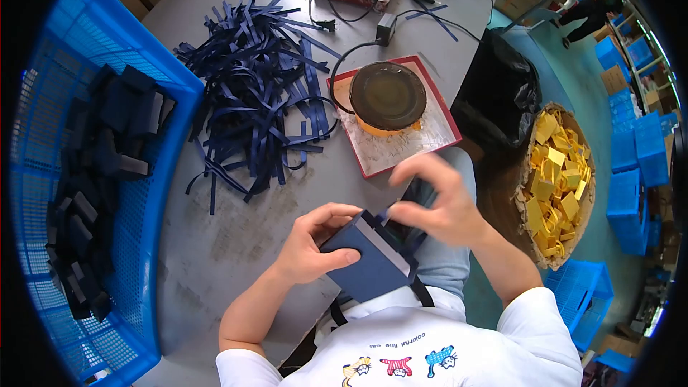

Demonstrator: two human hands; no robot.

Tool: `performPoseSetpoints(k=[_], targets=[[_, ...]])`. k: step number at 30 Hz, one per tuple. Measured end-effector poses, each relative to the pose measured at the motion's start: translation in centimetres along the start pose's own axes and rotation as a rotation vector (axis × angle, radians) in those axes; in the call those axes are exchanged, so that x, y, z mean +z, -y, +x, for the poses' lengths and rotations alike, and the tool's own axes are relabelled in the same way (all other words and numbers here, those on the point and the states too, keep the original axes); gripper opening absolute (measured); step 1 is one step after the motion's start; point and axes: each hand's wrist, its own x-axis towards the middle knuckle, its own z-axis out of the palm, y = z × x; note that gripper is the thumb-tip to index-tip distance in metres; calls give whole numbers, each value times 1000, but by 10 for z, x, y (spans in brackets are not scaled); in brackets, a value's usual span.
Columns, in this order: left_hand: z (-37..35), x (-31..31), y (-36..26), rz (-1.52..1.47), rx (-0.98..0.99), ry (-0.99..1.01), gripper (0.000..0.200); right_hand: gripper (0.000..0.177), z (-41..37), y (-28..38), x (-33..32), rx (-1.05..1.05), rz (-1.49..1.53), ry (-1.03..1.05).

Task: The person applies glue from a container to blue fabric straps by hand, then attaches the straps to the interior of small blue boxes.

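Observation:
A dark blue box (369, 261) with a pale edge strip is held tilted over my lap. My left hand (319, 245) grips it from the left, thumb on the blue face and fingers behind. At its upper right edge, my right hand (434, 201) has thumb and index finger bent towards each other, near a short piece of dark ribbon (382, 216); whether the fingertips pinch it is too small to tell. A heap of dark blue ribbons (258, 93) lies on the grey table (215, 244). Behind my hands a round pot (388, 97) stands on a red-edged tray (451, 129).
At the left, a large blue crate (147, 244) holds several dark blue boxes (129, 107). A black bag (502, 86) and a container of yellow boxes (555, 179) stand at the right. Cables and tools lie at the table's back. Another person (598, 3) stands far off.

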Motion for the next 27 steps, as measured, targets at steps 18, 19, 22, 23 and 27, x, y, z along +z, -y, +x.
performPoseSetpoints(k=[18, 19, 22, 23, 27], targets=[[3, -12, -6, 168, 176, 200, 62, 16, -52, 11, 17, -199, -69, 581], [4, -6, -3, 76, 44, 307, 71, 15, -50, 14, 21, -243, -22, 584], [5, -13, 43, -185, -228, 609, 77, 16, -38, 23, 25, -294, 10, 564], [3, -15, 57, -208, -386, 639, 75, 16, -34, 25, 26, -314, 27, 527], [0, -18, 64, -255, -342, 647, 69, 23, -20, 24, 27, -245, 180, 618]])
